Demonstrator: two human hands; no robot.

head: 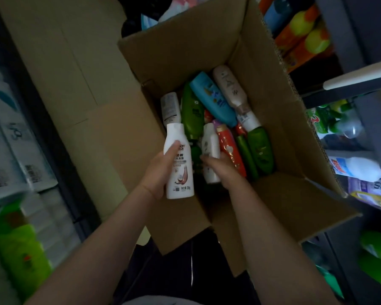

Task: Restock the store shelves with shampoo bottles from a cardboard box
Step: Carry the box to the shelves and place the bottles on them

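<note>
An open cardboard box (284,119) stands in front of me with several shampoo bottles lying inside: green, blue (213,100), beige (229,86), red (230,150) and white ones. My left hand (161,170) grips a white shampoo bottle (179,170) held upright over the box's near left corner. My right hand (223,170) reaches into the box and holds a second white bottle (210,150), its fingers curled behind it.
Store shelves flank the box: white packs and green bottles (20,256) on the left, orange-and-yellow bottles (304,34), green bottles and white jugs (359,166) on the right. A flattened cardboard sheet (70,84) lies left of the box. A white-tipped shelf rail (356,79) crosses the right.
</note>
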